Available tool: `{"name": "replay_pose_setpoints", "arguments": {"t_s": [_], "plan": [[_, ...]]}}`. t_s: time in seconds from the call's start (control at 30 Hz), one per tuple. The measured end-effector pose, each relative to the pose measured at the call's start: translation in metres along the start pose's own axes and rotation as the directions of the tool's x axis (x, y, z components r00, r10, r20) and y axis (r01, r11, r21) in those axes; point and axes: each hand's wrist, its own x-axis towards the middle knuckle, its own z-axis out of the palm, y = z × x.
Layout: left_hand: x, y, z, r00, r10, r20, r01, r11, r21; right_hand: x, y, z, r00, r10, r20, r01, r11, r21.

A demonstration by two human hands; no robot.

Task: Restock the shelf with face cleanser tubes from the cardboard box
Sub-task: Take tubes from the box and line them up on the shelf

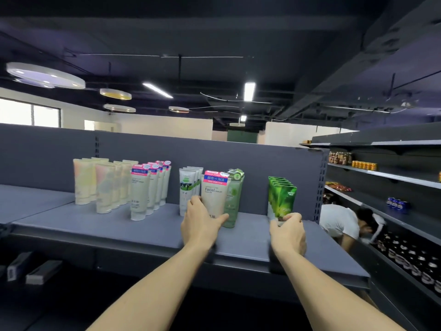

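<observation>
Two aisles of dark grey shelving fill the store view. Main item: grey shelf (pixel 143 232) with perforated back panel, stocked in rows front to back.

Stock, largest group first: cream pastel tubes (pixel 105 187) in several files at the left; white tubes with pink caps-cards (pixel 148 187) just beside them; white tubes with green print (pixel 188 185) mid-shelf; pale green tubes (pixel 232 204) close behind the held item; bright green leaf-print tubes (pixel 281 197) at the right end.

Side shelving (pixel 393 177) to the right carries jars, cans and bottles. Person in white top (pixel 338 220) bends low between the two units.

Left hand (pixel 200 223): arm stretched forward, thumb and fingers wrapped round the lower part of a Facial cleanser tube (pixel 214 194), held upright just in front of the white-and-green and pale green rows.

Right hand (pixel 287 231): arm stretched forward, fingers curled over the cap end of the front bright green tube, pinching it at shelf level.

Two small grey boxes (pixel 31 268) lie on a lower level at far left.
</observation>
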Motion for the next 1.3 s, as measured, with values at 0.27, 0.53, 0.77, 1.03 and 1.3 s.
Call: {"name": "replay_pose_setpoints", "arguments": {"t_s": [0.27, 0.53, 0.77, 1.03, 1.3], "plan": [[0.022, -0.049, -0.053, 0.998, -0.058, -0.004, 0.058, 0.998, -0.026, -0.062, -0.049, 0.048, 0.982, -0.099, 0.162, 0.103, 0.995, -0.016], [0.057, -0.119, -0.111, 0.999, -0.046, -0.005, 0.046, 0.999, -0.015, -0.133, -0.102, 0.105, 0.977, -0.116, 0.180, 0.126, 0.991, -0.045], [0.096, -0.175, -0.145, 0.996, -0.085, 0.039, 0.086, 0.996, -0.016, -0.174, -0.140, 0.146, 0.983, -0.107, 0.152, 0.117, 0.992, -0.056], [0.113, -0.189, -0.139, 0.992, -0.068, 0.104, 0.073, 0.997, -0.040, -0.187, -0.161, 0.168, 0.976, -0.136, 0.170, 0.152, 0.985, -0.084], [0.128, -0.188, -0.125, 0.992, -0.098, 0.084, 0.101, 0.994, -0.034, -0.169, -0.151, 0.161, 0.986, -0.103, 0.132, 0.118, 0.987, -0.110]]}}
